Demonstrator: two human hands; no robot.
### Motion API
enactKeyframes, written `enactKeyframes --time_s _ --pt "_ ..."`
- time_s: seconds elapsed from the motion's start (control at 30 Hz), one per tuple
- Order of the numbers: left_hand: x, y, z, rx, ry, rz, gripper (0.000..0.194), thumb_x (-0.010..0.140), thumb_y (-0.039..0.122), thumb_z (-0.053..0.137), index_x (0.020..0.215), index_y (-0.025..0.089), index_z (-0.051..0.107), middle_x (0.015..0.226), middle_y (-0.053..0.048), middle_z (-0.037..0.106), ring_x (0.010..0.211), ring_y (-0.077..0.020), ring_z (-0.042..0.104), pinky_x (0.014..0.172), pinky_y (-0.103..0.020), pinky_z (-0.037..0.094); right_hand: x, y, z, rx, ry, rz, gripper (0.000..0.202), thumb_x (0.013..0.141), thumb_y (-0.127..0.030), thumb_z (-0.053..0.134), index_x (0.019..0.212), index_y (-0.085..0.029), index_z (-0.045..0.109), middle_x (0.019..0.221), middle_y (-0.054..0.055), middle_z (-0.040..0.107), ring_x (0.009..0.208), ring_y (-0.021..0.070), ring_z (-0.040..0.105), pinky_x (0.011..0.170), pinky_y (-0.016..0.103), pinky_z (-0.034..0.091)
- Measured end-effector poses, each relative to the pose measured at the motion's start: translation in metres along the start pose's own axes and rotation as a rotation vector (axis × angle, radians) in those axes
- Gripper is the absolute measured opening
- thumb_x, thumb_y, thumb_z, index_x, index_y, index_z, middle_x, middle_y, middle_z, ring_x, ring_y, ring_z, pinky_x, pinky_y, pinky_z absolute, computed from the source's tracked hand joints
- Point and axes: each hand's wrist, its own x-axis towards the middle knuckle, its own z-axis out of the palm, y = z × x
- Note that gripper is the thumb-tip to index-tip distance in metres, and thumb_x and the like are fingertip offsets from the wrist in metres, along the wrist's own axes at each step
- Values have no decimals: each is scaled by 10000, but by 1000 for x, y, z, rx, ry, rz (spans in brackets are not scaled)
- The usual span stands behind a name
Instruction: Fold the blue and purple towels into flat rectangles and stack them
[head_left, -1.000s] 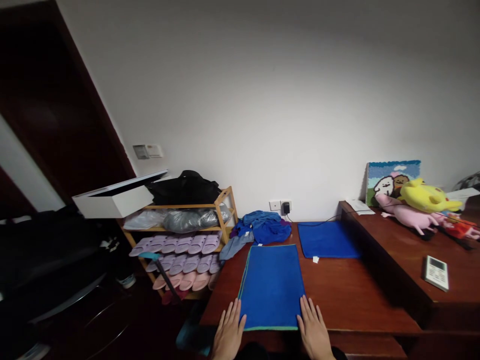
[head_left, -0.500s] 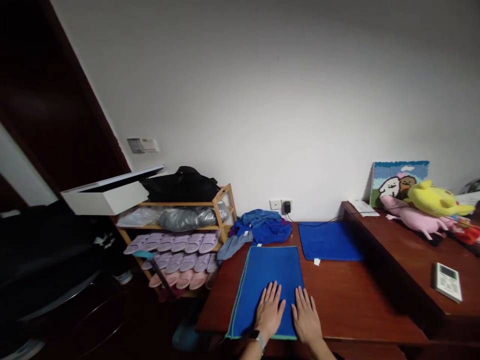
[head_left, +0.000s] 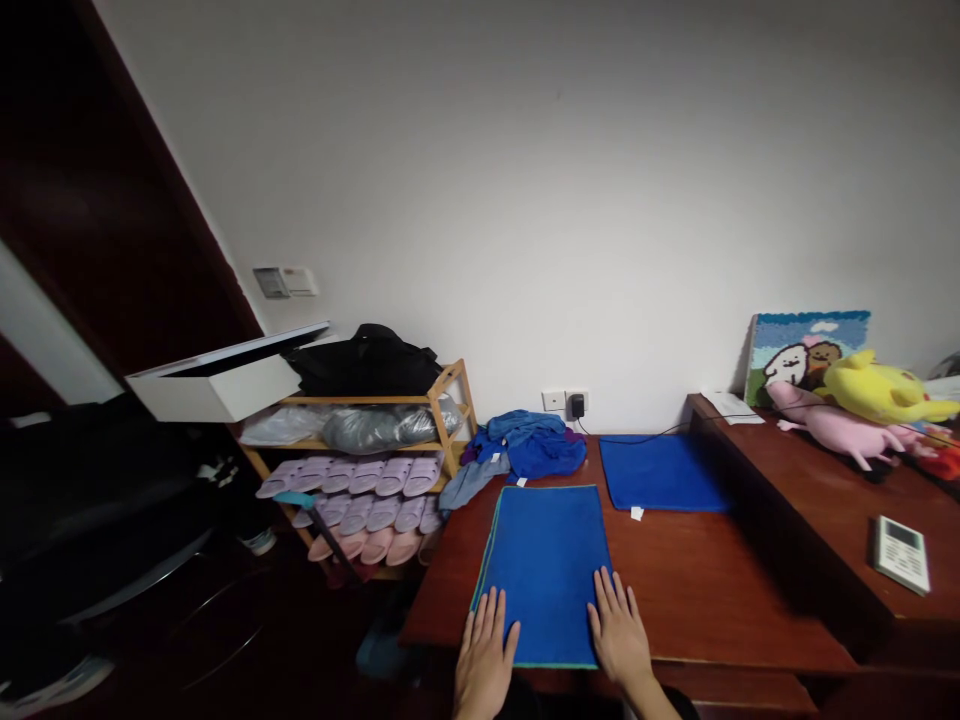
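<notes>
A blue cloth with a green edge (head_left: 551, 560) lies flat on the brown table, a small white tag at its far left corner. On its near left corner rests my left hand (head_left: 486, 655), fingers spread and holding nothing. My right hand (head_left: 621, 630) lies flat across the cloth's near right edge, also with nothing in it. Farther back, a second blue cloth (head_left: 660, 472) is spread near the wall, with a white tag at its front edge. Crumpled blue, grey-blue and purple cloths (head_left: 529, 445) are heaped at the table's back left.
Left of the table (head_left: 697, 590) stands a wooden rack (head_left: 450, 400) with slippers, a black bag (head_left: 367, 362) and a white box (head_left: 217, 392). The raised brown surface at right bears plush toys (head_left: 881, 390) and a white calculator-like device (head_left: 901, 555). A charger (head_left: 577, 405) is plugged into the wall.
My left hand has moved left and nearer, from the middle of the cloth to its near left corner. My right hand has shifted slightly right. The view has moved a little.
</notes>
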Motion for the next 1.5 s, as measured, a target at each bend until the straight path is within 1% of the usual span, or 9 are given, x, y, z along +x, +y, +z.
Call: enactKeyframes --time_s 0.2,0.4,0.53,0.63,0.87,1.03,1.17,1.37,1.5 --pt "1 12 3 2 14 -16 690 1042 567 241 1567 134 358 1648 -78 294 1519 -265 318 1252 -475 315 -4 6 10 9 26 -24 643 1037 -510 192 1588 -192 284 1657 -1 183 1554 275 170 1266 524 186" --pt "52 79 -16 -147 -12 243 629 1062 523 212 1600 201 265 1664 -31 261 1535 -216 274 1261 -432 307 16 2 4 42 34 28 655 1023 -500 243 1582 -165 314 1648 21 251 1545 273 204 1273 501 192" --pt "65 99 -13 -139 -98 201 664 1048 549 210 1593 178 290 1658 -62 267 1534 -248 276 1262 -464 294 17 1 1 29 -3 5 670 1023 -503 217 1584 -143 282 1651 7 212 1548 262 192 1277 489 187" --pt "60 81 -8 -94 -108 105 687 1036 571 223 1591 172 293 1663 -60 246 1540 -264 257 1266 -480 275 15 1 -1 17 -24 9 668 1026 -495 204 1585 -137 268 1651 1 201 1549 256 187 1278 480 190" --pt "22 6 4 -4 -1 -51 652 1030 553 291 1584 212 328 1647 -50 296 1522 -280 308 1250 -505 297 4 2 5 1 -10 -3 666 1033 -498 211 1584 -131 270 1652 9 185 1546 263 192 1276 490 199" --pt "0 -10 20 -17 27 -31 657 1017 553 335 1574 206 363 1633 -50 338 1505 -298 346 1232 -509 346 -8 9 18 25 2 -11 675 1031 -538 208 1585 -161 297 1649 5 213 1541 262 213 1268 480 231" --pt "18 13 7 -48 69 11 648 1033 535 313 1571 178 372 1635 -61 340 1506 -269 347 1239 -459 348 9 8 11 40 42 15 663 1036 -523 182 1592 -176 284 1650 0 239 1543 253 216 1268 487 223" --pt "76 92 -19 -168 -40 276 619 1063 516 230 1608 224 253 1662 -36 290 1534 -218 284 1259 -438 303 43 -2 4 51 16 46 665 1025 -505 226 1588 -161 307 1658 35 238 1551 263 187 1268 483 195" --pt "83 99 -8 -150 -117 268 640 1053 552 220 1606 233 257 1662 -41 283 1536 -236 282 1265 -469 281 40 2 19 43 50 35 679 1023 -522 229 1585 -152 317 1655 48 253 1552 264 188 1273 481 182"
